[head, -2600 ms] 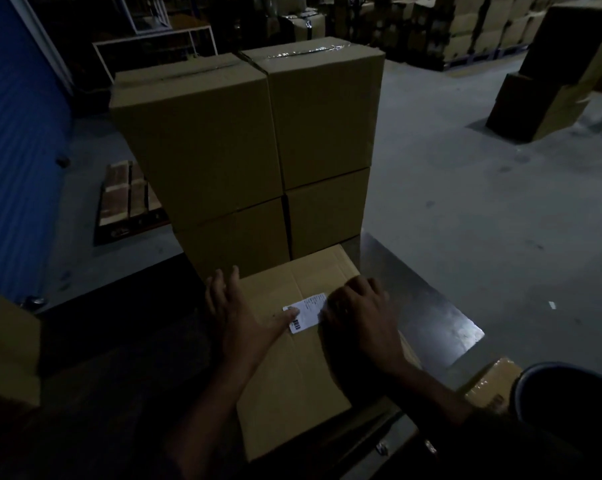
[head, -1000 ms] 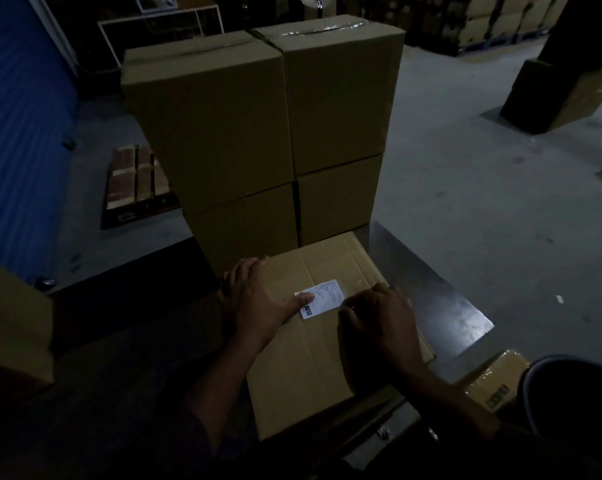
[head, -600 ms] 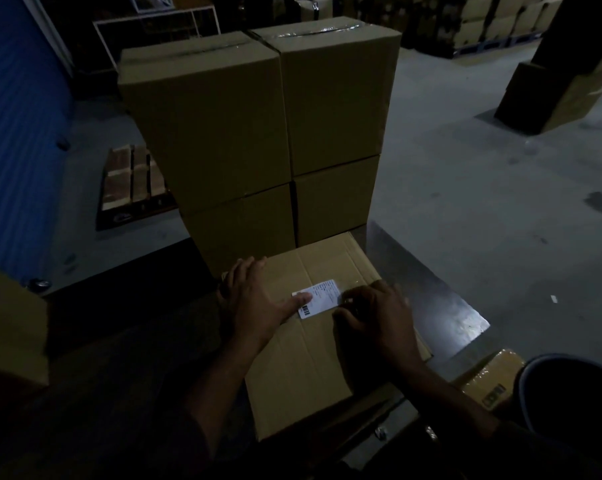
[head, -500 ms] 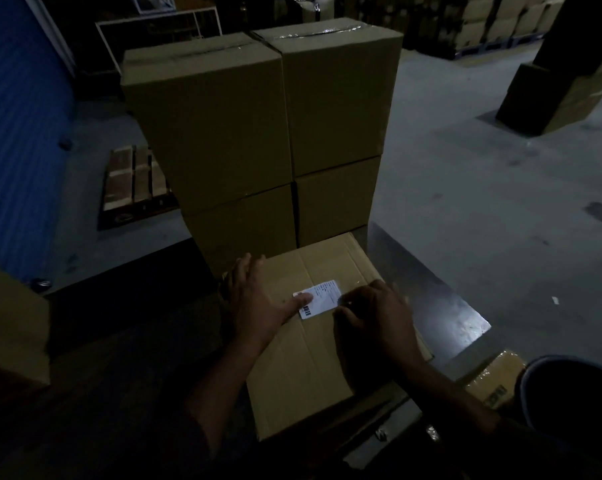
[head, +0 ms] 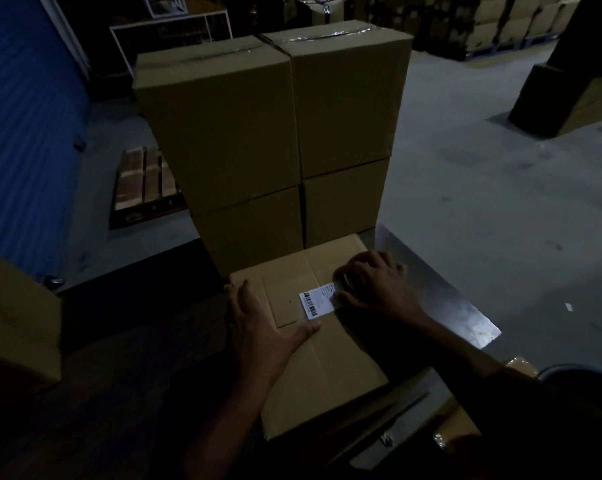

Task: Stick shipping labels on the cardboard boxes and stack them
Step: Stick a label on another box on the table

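1. Cardboard box (head: 313,358) flat on metal table (head: 445,299), just in front of stacked boxes (head: 275,133) (2 cols, 2 high).
2. Label (head: 318,300) on box top, nr centre seam.
3. L hand (head: 261,323): fingers straight, spread, palm down on box, left of label.
4. R hand (head: 375,285): fingers curled, tips pressing label's right edge.

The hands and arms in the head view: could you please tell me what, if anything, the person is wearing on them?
Both hands, the left hand and the right hand, are bare, with no gloves. The forearms look uncovered too. No rings, watch or bracelet can be made out, though the dim light hides fine detail.
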Action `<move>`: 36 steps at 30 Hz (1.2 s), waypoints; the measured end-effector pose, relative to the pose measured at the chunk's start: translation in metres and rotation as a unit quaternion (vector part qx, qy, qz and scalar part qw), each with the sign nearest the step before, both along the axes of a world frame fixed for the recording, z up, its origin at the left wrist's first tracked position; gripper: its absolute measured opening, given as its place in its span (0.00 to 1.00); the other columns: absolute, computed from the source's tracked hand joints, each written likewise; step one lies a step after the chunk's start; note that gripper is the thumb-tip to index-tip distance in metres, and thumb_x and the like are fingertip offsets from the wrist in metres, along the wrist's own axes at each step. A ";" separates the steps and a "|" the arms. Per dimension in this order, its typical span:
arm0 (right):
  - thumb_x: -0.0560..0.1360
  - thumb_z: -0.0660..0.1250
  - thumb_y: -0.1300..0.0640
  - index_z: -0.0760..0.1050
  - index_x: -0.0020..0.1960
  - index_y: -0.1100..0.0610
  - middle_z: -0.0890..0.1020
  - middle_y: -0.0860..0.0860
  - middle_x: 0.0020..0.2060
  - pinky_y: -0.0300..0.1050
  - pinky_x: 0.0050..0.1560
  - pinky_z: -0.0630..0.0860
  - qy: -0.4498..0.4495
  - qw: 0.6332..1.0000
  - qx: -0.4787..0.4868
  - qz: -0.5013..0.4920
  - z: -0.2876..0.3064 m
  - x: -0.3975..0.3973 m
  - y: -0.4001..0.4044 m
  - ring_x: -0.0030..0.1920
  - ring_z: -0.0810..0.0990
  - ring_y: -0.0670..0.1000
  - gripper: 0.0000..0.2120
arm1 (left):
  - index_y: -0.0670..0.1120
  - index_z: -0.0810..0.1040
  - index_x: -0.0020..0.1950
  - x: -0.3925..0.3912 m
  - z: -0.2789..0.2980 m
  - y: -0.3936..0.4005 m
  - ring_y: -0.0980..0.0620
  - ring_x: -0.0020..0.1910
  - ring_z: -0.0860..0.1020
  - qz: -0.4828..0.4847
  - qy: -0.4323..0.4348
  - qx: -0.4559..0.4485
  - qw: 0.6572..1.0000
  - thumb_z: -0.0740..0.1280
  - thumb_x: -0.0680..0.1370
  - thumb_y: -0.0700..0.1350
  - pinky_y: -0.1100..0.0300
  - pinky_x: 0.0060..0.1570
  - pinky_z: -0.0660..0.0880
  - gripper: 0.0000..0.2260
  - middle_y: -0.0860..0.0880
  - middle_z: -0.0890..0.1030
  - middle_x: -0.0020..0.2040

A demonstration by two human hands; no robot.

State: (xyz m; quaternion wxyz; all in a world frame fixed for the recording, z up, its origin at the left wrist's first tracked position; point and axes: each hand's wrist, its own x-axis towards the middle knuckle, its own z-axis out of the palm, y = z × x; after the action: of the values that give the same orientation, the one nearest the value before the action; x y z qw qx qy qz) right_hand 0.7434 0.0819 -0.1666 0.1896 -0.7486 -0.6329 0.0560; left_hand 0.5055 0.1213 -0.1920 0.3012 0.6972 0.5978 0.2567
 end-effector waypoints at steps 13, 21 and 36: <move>0.75 0.58 0.31 0.65 0.72 0.44 0.65 0.46 0.73 0.60 0.66 0.65 -0.012 0.996 -0.021 -0.091 -0.010 -0.045 -0.043 0.73 0.62 0.51 0.29 | 0.56 0.44 0.86 -0.015 0.028 0.070 0.52 0.84 0.48 -0.164 0.062 -0.059 0.983 0.84 0.59 0.67 0.49 0.81 0.54 0.68 0.59 0.39 0.85; 0.76 0.62 0.35 0.74 0.61 0.41 0.72 0.44 0.59 0.46 0.53 0.55 -0.053 0.996 0.029 -0.068 -0.007 -0.029 -0.028 0.61 0.67 0.50 0.17 | 0.58 0.51 0.85 -0.007 0.019 0.052 0.52 0.84 0.48 -0.125 0.040 -0.010 0.991 0.82 0.59 0.70 0.39 0.81 0.57 0.63 0.62 0.42 0.85; 0.72 0.70 0.45 0.75 0.55 0.52 0.73 0.52 0.55 0.52 0.53 0.66 -0.076 0.994 0.024 -0.070 -0.007 -0.033 -0.013 0.57 0.69 0.56 0.17 | 0.58 0.59 0.83 -0.007 0.016 0.054 0.52 0.83 0.52 -0.118 0.027 0.027 0.992 0.81 0.61 0.69 0.42 0.79 0.60 0.56 0.59 0.49 0.85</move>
State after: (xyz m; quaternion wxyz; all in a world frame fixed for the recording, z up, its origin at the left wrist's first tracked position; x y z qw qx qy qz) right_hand 0.7101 0.0694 -0.1739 0.1620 -0.7887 -0.5923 -0.0300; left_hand 0.4980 0.1758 -0.1758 0.2940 0.7775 0.5121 0.2163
